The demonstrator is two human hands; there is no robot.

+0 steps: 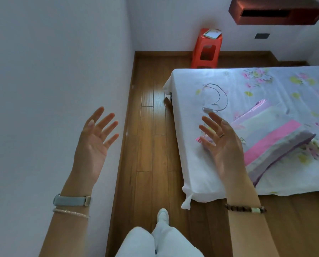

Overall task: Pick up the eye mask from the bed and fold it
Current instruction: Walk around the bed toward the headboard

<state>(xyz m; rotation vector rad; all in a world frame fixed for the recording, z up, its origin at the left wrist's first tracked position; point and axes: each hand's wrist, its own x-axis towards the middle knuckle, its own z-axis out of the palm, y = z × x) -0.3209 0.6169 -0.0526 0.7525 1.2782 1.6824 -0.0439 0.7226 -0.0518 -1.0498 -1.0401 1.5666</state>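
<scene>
A small pink eye mask lies near the bed's left edge, mostly hidden behind my right hand. That hand is raised palm up with fingers spread, holding nothing, in front of the bed. My left hand is also open, fingers apart, held up in front of the white wall at the left, well apart from the bed. A ring sits on a right finger, and a beaded bracelet is on the right wrist.
On the floral sheet lie a white charger with a dark cable and a folded pink and purple blanket. A red plastic stool stands against the far wall. Wooden floor runs between wall and bed.
</scene>
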